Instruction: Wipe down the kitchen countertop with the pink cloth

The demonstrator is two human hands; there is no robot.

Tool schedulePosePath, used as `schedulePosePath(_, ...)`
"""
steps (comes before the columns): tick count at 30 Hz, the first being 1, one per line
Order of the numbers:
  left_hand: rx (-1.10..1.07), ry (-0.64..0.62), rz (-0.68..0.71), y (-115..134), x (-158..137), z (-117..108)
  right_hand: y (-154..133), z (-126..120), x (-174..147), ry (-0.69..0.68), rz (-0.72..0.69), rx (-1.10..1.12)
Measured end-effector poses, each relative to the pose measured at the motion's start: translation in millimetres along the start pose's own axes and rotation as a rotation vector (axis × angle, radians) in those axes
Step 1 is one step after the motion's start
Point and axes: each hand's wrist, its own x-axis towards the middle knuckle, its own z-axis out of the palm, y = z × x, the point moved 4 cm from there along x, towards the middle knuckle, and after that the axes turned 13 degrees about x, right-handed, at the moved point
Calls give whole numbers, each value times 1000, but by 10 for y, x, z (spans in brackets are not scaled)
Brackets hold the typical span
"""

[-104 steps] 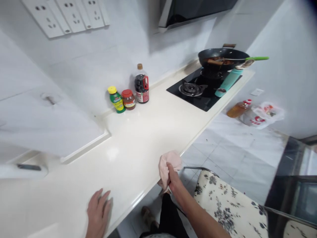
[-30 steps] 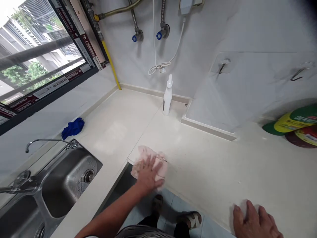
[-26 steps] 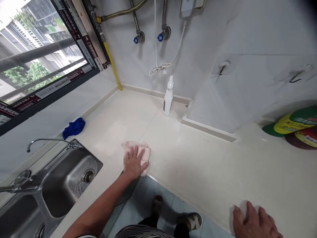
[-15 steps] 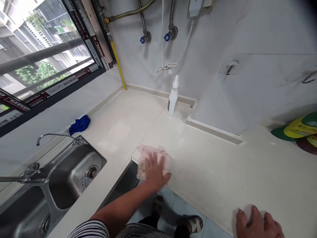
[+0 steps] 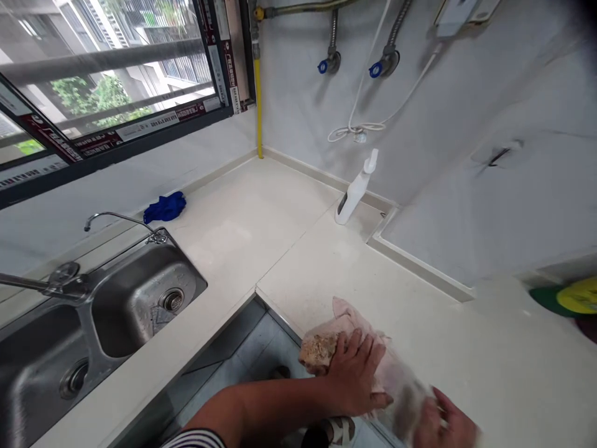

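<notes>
A pink cloth [image 5: 389, 367], bunched and stained brown at its left end, lies along the front edge of the pale counter [image 5: 289, 274]. My left hand [image 5: 357, 367] presses down on it, the fingers curved over the bunched part. At the cloth's right end is my right hand [image 5: 445, 420], slightly smeared by motion, with its fingers closed on the trailing edge. Farther back on the counter stands a white spray bottle [image 5: 355, 193], near the wall corner.
To the left, a steel double sink [image 5: 135, 305] with a thin faucet [image 5: 116, 216] is set in the counter. Blue gloves or cloth [image 5: 165, 206] lie behind it. A yellow pipe [image 5: 259, 106] runs down the corner. Green and yellow packaging [image 5: 576, 295] is at the right edge.
My left hand has drawn the cloth to the right and nearer along the counter edge. My right hand, earlier resting on the counter, is now at the cloth's end. The view has shifted.
</notes>
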Motion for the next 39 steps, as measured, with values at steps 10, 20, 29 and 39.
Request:
schedulePosePath(10,214,475,-177,-1183,-843,-768,-874,1185,-321,-235,-333,-211)
schedulePosePath(20,656,239,-481,-2307,-1930,-1451,-714,1137,-137,-501,-666,-463)
schedulePosePath(29,676,170,-512,-2291,-1847,-1307,-640,695,986,-646,-508,-516)
schedulePosePath(39,730,141,-546,-2227,-1813,-1342,-784,1305,931,-277,-509,-283)
